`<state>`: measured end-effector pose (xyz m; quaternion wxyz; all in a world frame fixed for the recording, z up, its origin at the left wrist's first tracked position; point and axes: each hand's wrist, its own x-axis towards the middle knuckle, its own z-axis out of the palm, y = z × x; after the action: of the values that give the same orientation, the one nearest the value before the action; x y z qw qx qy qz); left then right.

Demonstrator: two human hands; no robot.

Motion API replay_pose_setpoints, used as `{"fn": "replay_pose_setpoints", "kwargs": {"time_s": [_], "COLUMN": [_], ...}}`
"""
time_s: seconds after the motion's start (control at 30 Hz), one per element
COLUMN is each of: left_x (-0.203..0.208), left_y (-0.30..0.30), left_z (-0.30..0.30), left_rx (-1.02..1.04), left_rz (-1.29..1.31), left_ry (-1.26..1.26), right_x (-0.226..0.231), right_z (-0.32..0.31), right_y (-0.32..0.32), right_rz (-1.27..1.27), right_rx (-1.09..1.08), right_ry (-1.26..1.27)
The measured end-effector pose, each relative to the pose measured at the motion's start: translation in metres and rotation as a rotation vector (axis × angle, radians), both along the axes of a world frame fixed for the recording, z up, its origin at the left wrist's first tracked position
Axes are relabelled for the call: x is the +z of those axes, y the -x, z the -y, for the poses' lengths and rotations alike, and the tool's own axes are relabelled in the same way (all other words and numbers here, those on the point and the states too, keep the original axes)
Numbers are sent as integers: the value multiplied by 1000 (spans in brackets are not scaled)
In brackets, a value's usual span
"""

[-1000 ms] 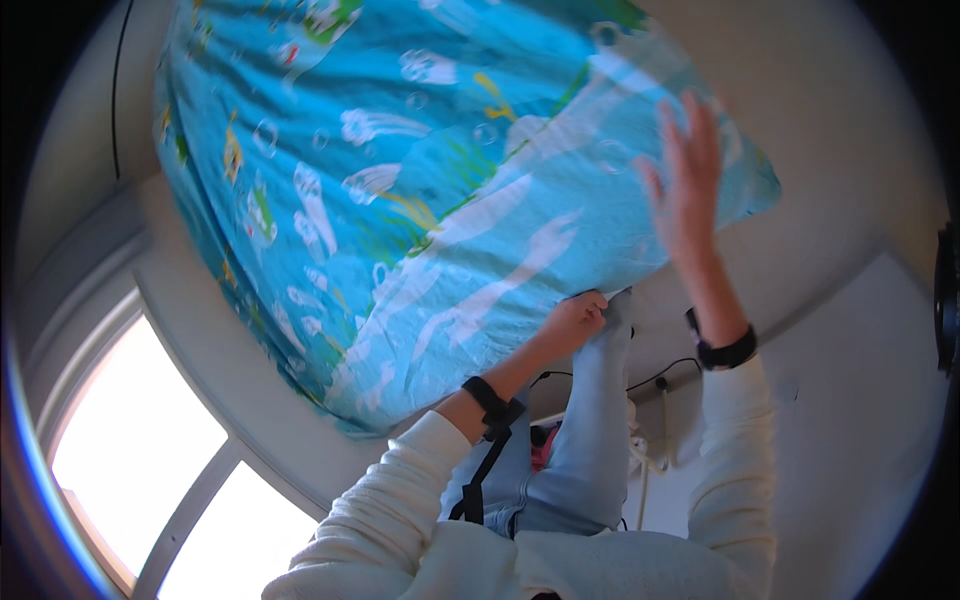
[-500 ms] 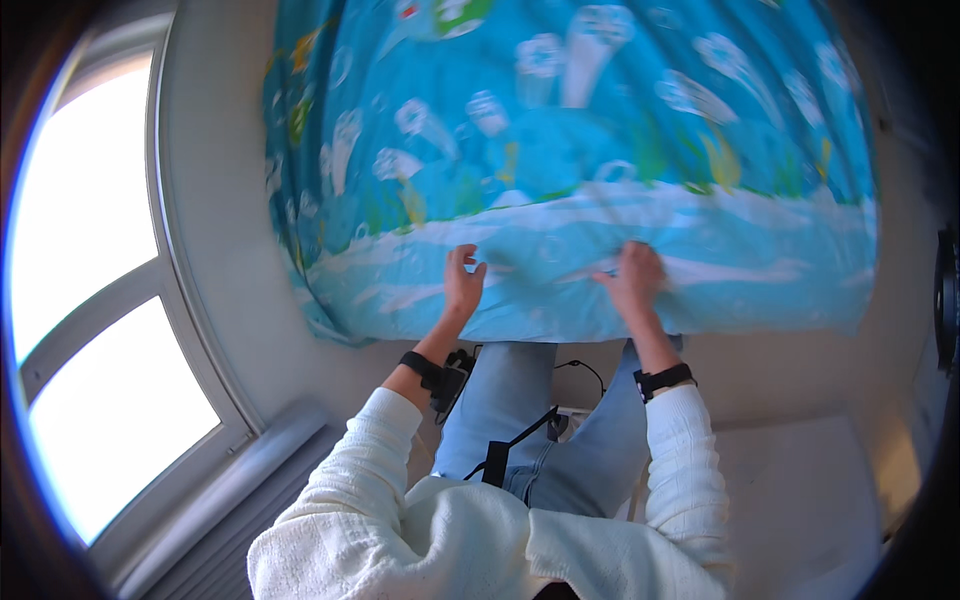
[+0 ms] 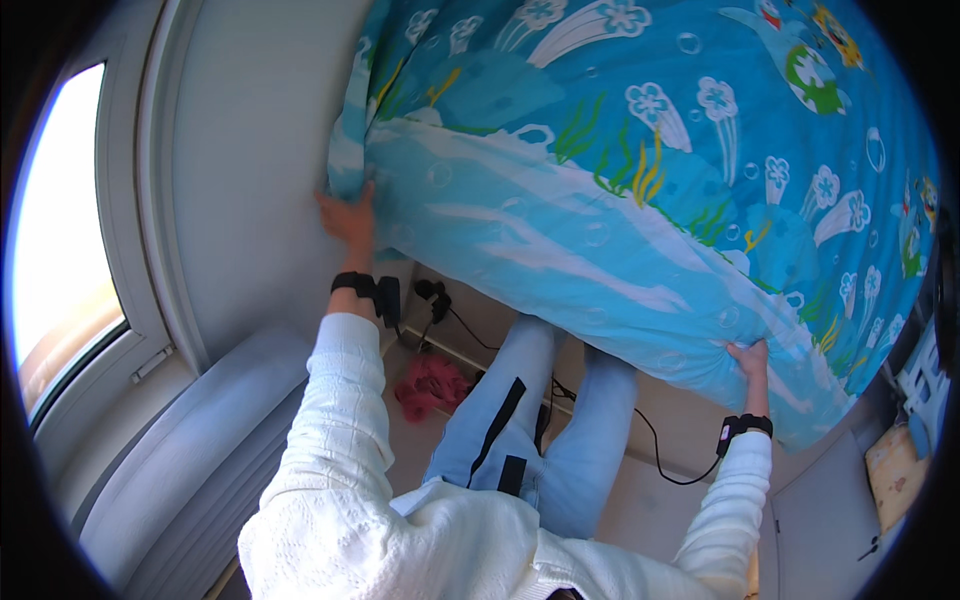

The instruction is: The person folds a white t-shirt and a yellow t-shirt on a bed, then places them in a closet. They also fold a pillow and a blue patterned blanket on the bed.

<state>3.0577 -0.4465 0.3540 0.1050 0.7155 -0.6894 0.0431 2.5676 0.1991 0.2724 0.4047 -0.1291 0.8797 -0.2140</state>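
Observation:
A blue bedcover [image 3: 560, 240] with an underwater print of white flowers, bubbles, seaweed and cartoon animals spreads before me, its pale lower edge slanting down to the right. At its left corner, my left hand [image 3: 348, 222] has the hanging fold between thumb and fingers; the fingertips are partly hidden behind the cloth. Far to the right, my right hand [image 3: 753, 362] pinches the pale border near the lower edge, and small creases run out from the grip. Both wrists wear black bands.
A window [image 3: 75, 230] and a grey padded surface [image 3: 190, 460] lie to the left. Beneath the cover's edge are a crumpled pink cloth [image 3: 432, 386] and a black cable [image 3: 655, 440] near my legs. A yellowish patterned item [image 3: 893, 475] is at the far right.
My hands have moved apart, the left to the cover's left corner and the right outward along its border. The view has turned, so the cover's edge now slants.

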Motion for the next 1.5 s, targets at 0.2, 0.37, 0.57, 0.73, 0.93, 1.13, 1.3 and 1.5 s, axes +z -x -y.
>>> {"fn": "replay_pose_setpoints", "kwargs": {"time_s": [0.2,0.37,0.57,0.73,0.93,1.13,1.3,1.5], "left_x": [33,47,31,15,-21,22,12,-31], "left_y": [21,121,123,73,42,-57,-109,-126], "left_z": [-32,-226,-299,-295,-297,-242,-168,-124], "left_rx": [-253,-1344,-1254,-895,-422,220,400,611], "left_rz": [-544,-400,-238,-207,-401,-582,-497,-692], "left_ry": [-93,-632,-701,-715,-608,-303,-201,-230], "right_x": [42,57,83,62,40,121,162,140], "right_z": [52,183,327,369,370,503,695,792], "right_y": [11,-9,-15,-26,3,-30,-145,-219], "right_rz": [-46,78,-100,21,532,715,759,1157], "right_rx": [108,-343,-395,-371,-778,-95,200,418], "right_ry": [-321,347,516,482,329,86,463,700]}}
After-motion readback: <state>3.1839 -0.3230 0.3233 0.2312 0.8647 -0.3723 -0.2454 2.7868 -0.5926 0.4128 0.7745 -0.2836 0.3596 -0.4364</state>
